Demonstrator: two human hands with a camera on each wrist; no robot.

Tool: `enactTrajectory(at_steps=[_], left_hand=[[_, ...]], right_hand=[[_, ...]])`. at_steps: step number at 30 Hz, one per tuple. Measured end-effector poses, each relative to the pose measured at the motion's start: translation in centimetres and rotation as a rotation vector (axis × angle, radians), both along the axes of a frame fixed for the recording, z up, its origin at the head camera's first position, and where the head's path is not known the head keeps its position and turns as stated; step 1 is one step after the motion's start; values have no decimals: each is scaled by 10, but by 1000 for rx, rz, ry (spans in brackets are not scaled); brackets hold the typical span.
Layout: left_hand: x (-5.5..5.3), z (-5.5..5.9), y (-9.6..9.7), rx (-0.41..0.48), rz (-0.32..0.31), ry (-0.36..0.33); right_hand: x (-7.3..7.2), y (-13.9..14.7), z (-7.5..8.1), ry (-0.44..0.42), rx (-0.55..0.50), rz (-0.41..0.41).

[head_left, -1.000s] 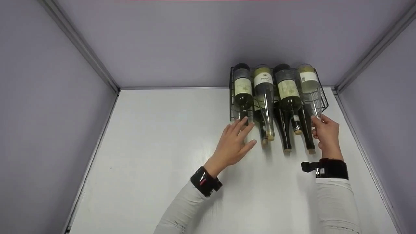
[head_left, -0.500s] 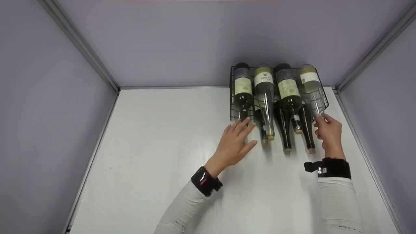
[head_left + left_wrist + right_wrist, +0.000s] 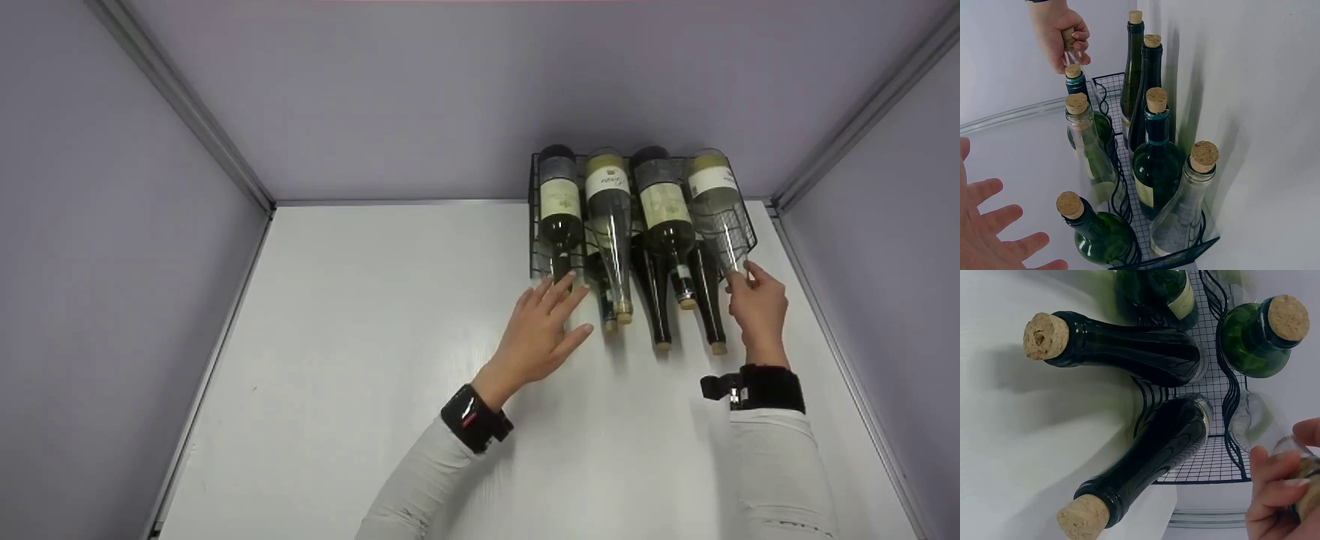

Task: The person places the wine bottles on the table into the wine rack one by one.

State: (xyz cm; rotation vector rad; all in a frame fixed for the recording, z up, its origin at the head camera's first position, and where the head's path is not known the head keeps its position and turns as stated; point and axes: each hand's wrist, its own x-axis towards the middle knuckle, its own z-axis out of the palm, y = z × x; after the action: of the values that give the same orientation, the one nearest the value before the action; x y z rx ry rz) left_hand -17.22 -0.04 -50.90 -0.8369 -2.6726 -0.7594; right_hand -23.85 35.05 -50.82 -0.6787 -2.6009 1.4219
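A black wire wine rack [image 3: 534,225] holds bottles lying in two layers, their corked necks pointing toward me. My right hand [image 3: 759,315] grips the neck of the clear glass bottle [image 3: 712,196] at the right end of the upper row. In the right wrist view, its fingers [image 3: 1275,478] curl round the neck just by the cork. My left hand [image 3: 534,334] is spread with straight fingers in front of the leftmost green wine bottle [image 3: 561,199], holding nothing. The left wrist view shows that palm [image 3: 982,236] apart from the bottle's cork [image 3: 1070,205].
Between them lie another clear bottle [image 3: 611,202] and a green bottle [image 3: 666,206] in the upper row. Dark bottles [image 3: 656,300] in the lower row stick out over the white table [image 3: 375,322]. A grey wall [image 3: 420,105] stands right behind the rack.
The clear bottle at the right end has turned about its length, its label marks shifting to the right. My right hand has moved slightly right; the left hand stays where it was.
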Motion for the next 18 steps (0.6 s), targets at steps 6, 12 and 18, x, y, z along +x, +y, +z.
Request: enactTrajectory(at_steps=[6,12,18], left_hand=[[1,0,-1,10,-1,-20],[1,0,0,0,-2,-24],[0,2,0,-37,-7,-15]], right_hand=[[1,-5,-2,35,206,-5],[4,-7,-2,41,289,2],[6,-8,-2,18,322,-5]])
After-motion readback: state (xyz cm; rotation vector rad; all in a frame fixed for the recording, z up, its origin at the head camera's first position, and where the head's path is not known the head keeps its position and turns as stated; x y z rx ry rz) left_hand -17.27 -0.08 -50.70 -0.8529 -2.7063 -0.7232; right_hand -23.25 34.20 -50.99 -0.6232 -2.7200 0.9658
